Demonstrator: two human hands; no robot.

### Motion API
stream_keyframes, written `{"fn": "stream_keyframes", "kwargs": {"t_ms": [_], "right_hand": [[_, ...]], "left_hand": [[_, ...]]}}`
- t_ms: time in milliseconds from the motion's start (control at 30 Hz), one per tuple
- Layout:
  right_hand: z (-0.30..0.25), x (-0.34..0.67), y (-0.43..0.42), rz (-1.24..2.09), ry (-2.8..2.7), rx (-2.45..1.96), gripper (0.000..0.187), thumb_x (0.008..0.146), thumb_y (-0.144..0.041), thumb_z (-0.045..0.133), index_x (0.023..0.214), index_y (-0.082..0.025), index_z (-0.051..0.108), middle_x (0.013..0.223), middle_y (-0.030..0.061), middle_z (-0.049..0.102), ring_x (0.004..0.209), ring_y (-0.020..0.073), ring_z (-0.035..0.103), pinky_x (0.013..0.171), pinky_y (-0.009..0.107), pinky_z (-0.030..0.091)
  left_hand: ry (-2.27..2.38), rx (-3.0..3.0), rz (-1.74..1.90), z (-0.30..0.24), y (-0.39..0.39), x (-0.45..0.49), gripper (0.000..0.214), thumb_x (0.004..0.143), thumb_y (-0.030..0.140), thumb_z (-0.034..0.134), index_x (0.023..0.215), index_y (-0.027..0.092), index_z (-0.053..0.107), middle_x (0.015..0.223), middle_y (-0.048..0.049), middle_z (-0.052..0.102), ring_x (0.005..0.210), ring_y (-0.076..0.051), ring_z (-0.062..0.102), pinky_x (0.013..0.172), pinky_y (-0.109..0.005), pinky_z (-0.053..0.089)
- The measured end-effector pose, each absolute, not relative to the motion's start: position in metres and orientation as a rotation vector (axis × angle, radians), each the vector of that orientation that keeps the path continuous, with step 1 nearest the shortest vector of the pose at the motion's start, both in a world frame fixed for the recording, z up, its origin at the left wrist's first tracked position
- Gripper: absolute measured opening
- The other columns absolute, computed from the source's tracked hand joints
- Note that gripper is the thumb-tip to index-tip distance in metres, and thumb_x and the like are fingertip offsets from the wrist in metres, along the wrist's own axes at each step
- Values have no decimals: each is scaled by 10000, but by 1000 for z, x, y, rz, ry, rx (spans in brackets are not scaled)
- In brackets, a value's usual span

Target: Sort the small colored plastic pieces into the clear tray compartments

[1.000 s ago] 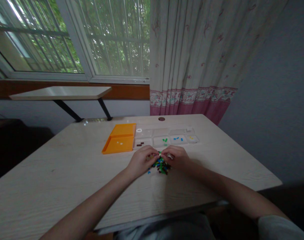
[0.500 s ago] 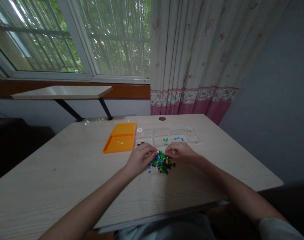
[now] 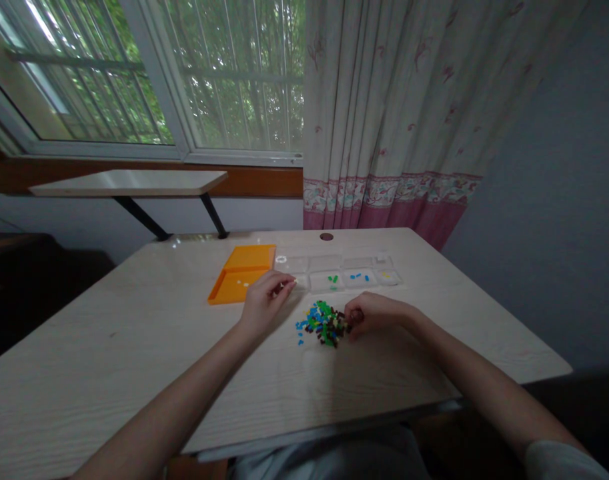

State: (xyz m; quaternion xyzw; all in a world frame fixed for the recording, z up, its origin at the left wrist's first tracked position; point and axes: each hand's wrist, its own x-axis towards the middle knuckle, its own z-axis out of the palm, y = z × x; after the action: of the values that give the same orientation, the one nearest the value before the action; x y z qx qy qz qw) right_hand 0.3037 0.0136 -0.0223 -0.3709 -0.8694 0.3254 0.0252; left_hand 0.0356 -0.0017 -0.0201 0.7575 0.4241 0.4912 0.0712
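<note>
A pile of small building bricks, mixed green, blue, brown, yellow and cream, lies on the table. My left hand is up and left of the pile, pinching a small cream brick at its fingertips, over the near-left part of the clear tray. At the pile's right edge is my right hand, fingers curled by the brown bricks; whatever they grip is too small to make out. Green bricks, blue bricks and a yellow brick lie in separate compartments of the clear compartment tray.
An orange box with its lid open stands left of the tray, a few white bricks in its near half. A raised shelf on black legs is at the back left. The table has a round cable hole behind the tray.
My left hand has left the pile, moving up and left with a cream brick towards the tray and orange box. My right hand has shifted slightly right and down along the pile's edge.
</note>
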Motion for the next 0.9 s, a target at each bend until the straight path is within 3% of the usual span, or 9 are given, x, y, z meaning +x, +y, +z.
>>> {"fn": "stream_keyframes", "kwargs": {"t_ms": [167,633,900], "right_hand": [[-18,298,9,1034,-2720,-1064,225,676,-373,645,708,-151,625,608,-41,555,550,76,468,499,179,297],[-18,299,9,1036,-2728,-966,201,698,-349,636,735,-152,614,642,-32,553,578,80,472,516,176,315],[-20,300,11,1083,-2715,-953,181,718,-316,609,795,-153,627,685,-20,581,594,85,487,525,178,335]], "left_hand": [[1227,2337,1501,-18,-5,40,101,810,223,541,820,151,611,754,-36,603,627,-97,517,555,-200,415],[1193,2341,1583,-17,-8,40,95,806,214,548,825,150,615,755,-39,602,633,-98,517,554,-195,410],[1500,2544,928,-6,25,-10,239,826,342,450,862,174,616,823,-43,611,678,-131,540,603,-224,406]]}}
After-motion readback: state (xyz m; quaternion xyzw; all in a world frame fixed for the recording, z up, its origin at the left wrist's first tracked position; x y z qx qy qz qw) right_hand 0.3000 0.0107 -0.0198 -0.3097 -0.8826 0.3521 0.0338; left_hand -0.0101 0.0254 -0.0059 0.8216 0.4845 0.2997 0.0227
